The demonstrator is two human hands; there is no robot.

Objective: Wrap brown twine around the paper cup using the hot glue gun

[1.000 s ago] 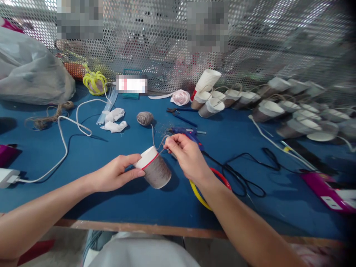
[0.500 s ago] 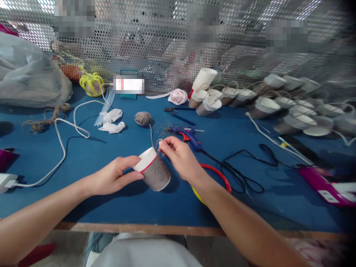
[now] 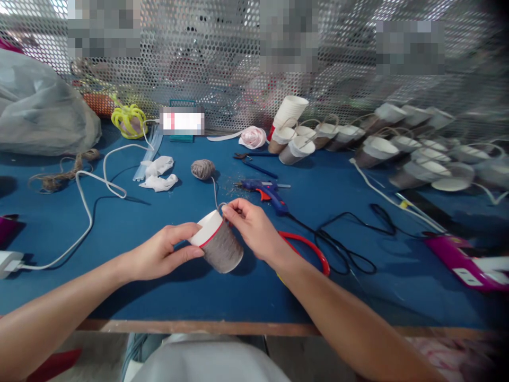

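A paper cup point(image 3: 223, 248), tilted on its side, is wrapped in grey yarn up to a red line below its white rim. My left hand point(image 3: 175, 248) grips that rim, thumb outside and fingers partly hidden at the opening. At the cup's upper edge, my right hand point(image 3: 248, 223) pinches a strand of grey yarn point(image 3: 216, 193) between thumb and finger. The strand runs back to a small ball of yarn point(image 3: 202, 170) on the blue table. Just beyond my right hand lies a blue glue gun point(image 3: 267, 192).
Pliers point(image 3: 256, 163) lie behind the glue gun. Several wrapped cups with handles point(image 3: 376, 151) fill the back right, near a stack of white cups point(image 3: 292, 110). Cables cross both sides, including a black cord point(image 3: 342, 249). Red-handled scissors point(image 3: 314, 249) lie under my right forearm. A perforated screen point(image 3: 230, 69) stands behind.
My right hand has shifted slightly left and down toward the cup's rim, still pinching the yarn. The cup and my left hand stay nearly the same.
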